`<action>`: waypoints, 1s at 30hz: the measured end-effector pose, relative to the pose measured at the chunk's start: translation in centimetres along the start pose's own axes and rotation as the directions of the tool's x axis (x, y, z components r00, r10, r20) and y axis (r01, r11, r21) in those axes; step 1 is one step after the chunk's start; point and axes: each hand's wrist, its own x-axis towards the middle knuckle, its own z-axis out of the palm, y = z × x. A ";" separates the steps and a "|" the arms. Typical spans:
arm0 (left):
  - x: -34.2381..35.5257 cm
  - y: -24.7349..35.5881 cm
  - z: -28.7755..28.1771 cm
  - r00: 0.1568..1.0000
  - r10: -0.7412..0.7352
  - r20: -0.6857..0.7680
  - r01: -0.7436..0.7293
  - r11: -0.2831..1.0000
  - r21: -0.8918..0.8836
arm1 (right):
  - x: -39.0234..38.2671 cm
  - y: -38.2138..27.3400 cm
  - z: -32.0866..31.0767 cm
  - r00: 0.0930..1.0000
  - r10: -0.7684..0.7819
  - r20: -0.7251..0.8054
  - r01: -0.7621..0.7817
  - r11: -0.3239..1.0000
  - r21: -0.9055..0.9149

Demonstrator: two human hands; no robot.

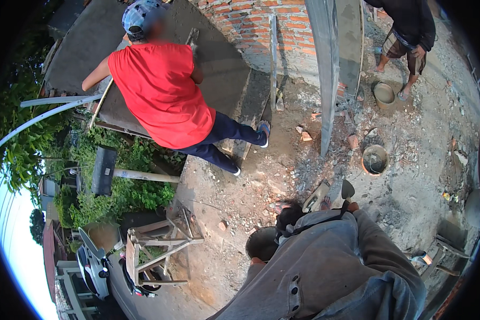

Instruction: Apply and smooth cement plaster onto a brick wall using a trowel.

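Observation:
My right hand (353, 207) is closed around the handle of a trowel (348, 190), its grey blade pointing away from me over the ground. At the near side of a dark bucket (262, 244), my left hand (257, 261) shows only in small part and seems to grip the rim. The sleeve hides most of that hand, and what the bucket holds is too dark to make out. Between my feet (326, 202) lies a flat, pale board-like piece (315, 196).
A person in a red shirt (160, 96) stands left on wet grey mortar. Another person (405, 32) is far right beside a bucket (384, 95). A mortar-filled bucket (375, 160), an upright post (325, 80), brick pieces (353, 141) and a wooden trestle (162, 248) stand around.

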 end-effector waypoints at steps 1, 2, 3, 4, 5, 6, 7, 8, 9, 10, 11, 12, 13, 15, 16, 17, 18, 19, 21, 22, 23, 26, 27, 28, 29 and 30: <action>0.4 0.0 -0.2 1.000 -0.014 0.012 0.014 1.000 -0.007 | 0.6 -0.5 0.1 1.000 -0.005 -0.006 0.005 1.000 0.012; 0.8 -0.2 -0.4 0.999 -0.026 0.026 0.027 0.999 -0.017 | 9.2 -5.1 -1.0 1.000 -0.013 -0.013 0.014 1.000 0.023; 1.2 -0.4 -0.6 0.998 -0.038 0.041 0.039 0.999 -0.029 | 2.0 -1.2 0.0 1.000 -0.024 -0.019 0.025 0.999 0.032; 0.5 0.3 -0.7 0.997 -0.062 0.050 0.061 0.998 0.012 | 0.0 -0.8 -0.6 1.000 0.019 -0.020 -0.018 0.999 0.047; -0.1 0.4 0.7 0.997 -0.069 0.040 0.067 0.997 0.045 | 5.4 -4.1 -1.5 0.998 0.060 -0.019 -0.059 0.996 0.063; 0.9 -0.9 3.9 0.913 0.256 -0.318 -0.269 0.963 0.003 | 0.8 -1.2 -1.0 1.000 0.017 -0.012 -0.016 0.999 0.048; 0.6 -1.2 5.5 0.588 0.498 -0.638 -0.542 0.828 0.147 | 7.6 -4.9 -1.1 0.999 0.036 -0.019 -0.035 0.997 0.066; 0.2 -1.3 5.7 0.580 0.505 -0.639 -0.539 0.826 0.165 | 6.9 -4.9 -0.4 0.998 0.056 -0.024 -0.054 0.995 0.085; -0.7 -1.6 6.0 0.439 0.568 -0.696 -0.600 0.762 0.244 | 8.3 -5.0 -1.3 0.998 0.043 -0.042 -0.039 0.996 0.077; -1.5 -2.0 6.3 0.297 0.613 -0.732 -0.623 0.706 0.338 | 8.0 -4.9 -1.2 0.998 0.042 -0.041 -0.039 0.996 0.082; -2.3 -2.3 6.5 0.302 0.610 -0.732 -0.617 0.711 0.338 | 7.7 -4.9 -1.0 0.998 0.049 -0.034 -0.046 0.994 0.095; -3.0 -2.5 6.8 0.329 0.584 -0.742 -0.626 0.723 0.292 | 7.1 -4.7 -0.7 0.998 0.057 -0.026 -0.053 0.993 0.109; -3.3 -2.5 6.8 0.346 0.560 -0.753 -0.646 0.724 0.242 | 7.5 -4.7 -1.0 0.998 0.059 -0.033 -0.055 0.992 0.116; -3.8 -2.6 6.8 0.355 0.579 -0.734 -0.648 0.718 0.253 | 8.1 -4.6 -1.6 0.997 0.056 -0.044 -0.050 0.991 0.122; -3.9 -2.5 6.7 0.375 0.603 -0.704 -0.644 0.716 0.271 | 7.9 -4.3 -1.8 0.999 0.031 -0.017 -0.029 0.995 0.092; -4.0 -2.5 6.7 0.378 0.607 -0.699 -0.644 0.715 0.272 | 7.6 -4.0 -2.0 1.000 0.006 0.011 -0.007 0.998 0.063; -4.1 -2.4 6.7 0.379 0.610 -0.696 -0.647 0.712 0.273 | 7.4 -3.8 -2.2 1.000 0.011 0.014 -0.012 0.998 0.059; -4.2 -2.5 6.7 0.373 0.608 -0.701 -0.648 0.711 0.273 | 7.6 -3.8 -2.2 1.000 -0.021 0.021 0.020 1.000 0.020; -4.5 -2.5 6.8 0.360 0.605 -0.710 -0.653 0.707 0.271 | 8.1 -3.9 -2.4 0.996 -0.082 0.035 0.084 0.995 -0.060; -4.6 -2.6 6.8 0.359 0.604 -0.711 -0.652 0.708 0.272 | 8.0 -4.0 -2.2 0.993 -0.109 0.049 0.113 0.989 -0.097; -4.6 -2.6 6.8 0.356 0.603 -0.713 -0.650 0.708 0.274 | 8.0 -4.0 -2.1 0.989 -0.135 0.063 0.142 0.981 -0.134; -4.7 -2.9 7.0 0.343 0.605 -0.718 -0.656 0.702 0.278 | 8.3 -3.9 -2.2 0.973 -0.208 0.104 0.228 0.941 -0.249; -4.7 -2.9 7.0 0.337 0.607 -0.719 -0.659 0.698 0.281 | 8.4 -3.8 -2.3 0.973 -0.207 0.100 0.226 0.942 -0.249; -4.5 -3.0 7.1 0.337 0.611 -0.716 -0.664 0.694 0.279 | 9.3 -4.4 -2.4 0.974 -0.203 0.101 0.222 0.942 -0.253; -4.4 -3.0 7.1 0.337 0.616 -0.712 -0.669 0.689 0.279 | 9.1 -4.2 -2.5 0.975 -0.197 0.102 0.217 0.942 -0.255; -4.2 -2.9 7.1 0.336 0.622 -0.708 -0.673 0.684 0.281 | 8.9 -4.1 -2.6 0.976 -0.190 0.103 0.210 0.943 -0.258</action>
